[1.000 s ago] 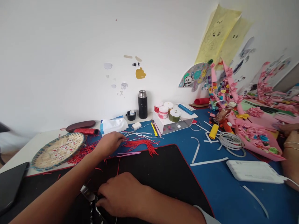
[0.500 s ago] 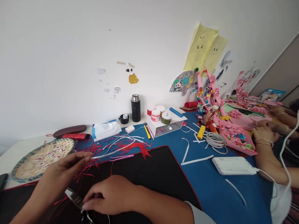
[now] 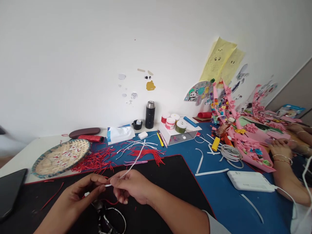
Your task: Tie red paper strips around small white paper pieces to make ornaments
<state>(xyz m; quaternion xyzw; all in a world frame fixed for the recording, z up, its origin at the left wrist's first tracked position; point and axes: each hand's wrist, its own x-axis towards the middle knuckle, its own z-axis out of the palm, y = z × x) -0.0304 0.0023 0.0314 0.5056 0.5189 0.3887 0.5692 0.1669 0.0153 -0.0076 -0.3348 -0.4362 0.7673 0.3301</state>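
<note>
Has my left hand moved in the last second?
Yes. Against the pink tweezers, your left hand has come back toward you: a second ago it reached past them; now it is on their near side, over the black mat.

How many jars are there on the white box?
4. On the white box: the red jar at back left, yellow jar at back right, pink jar at front left, green jar at front right.

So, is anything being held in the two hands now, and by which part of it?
Yes, a thin white cord: the left hand and right hand pinch it close together toward its lower end, leaving the upper length free.
</note>
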